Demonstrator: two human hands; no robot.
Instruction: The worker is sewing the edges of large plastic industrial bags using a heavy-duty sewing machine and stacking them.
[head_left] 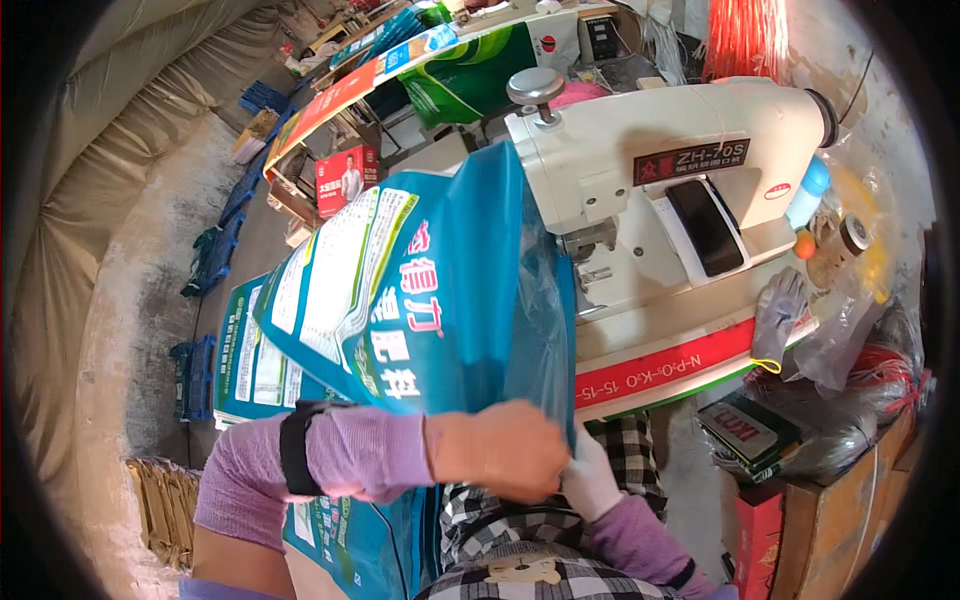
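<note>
A teal woven bag (460, 290) with printed panels stands raised in front of me, its right edge along the sewing machine's stitching head. A clear plastic liner (541, 330) shows at that edge. My left hand (505, 452), bare and slightly blurred, is closed in a fist on the bag's near right corner. Right beside it is my right hand (590, 480) in a white glove, touching the same corner; its fingers are mostly hidden. The white sewing machine (600, 150) stands on the table to the right of the bag.
More teal bags (238, 345) are stacked at the left, others by my lap. A phone (703, 228) lies on the machine bed, with a grey glove (778, 310), a jar (838, 250) and a blue bottle (808, 190) farther right. Cardboard boxes (830, 530) stand low right.
</note>
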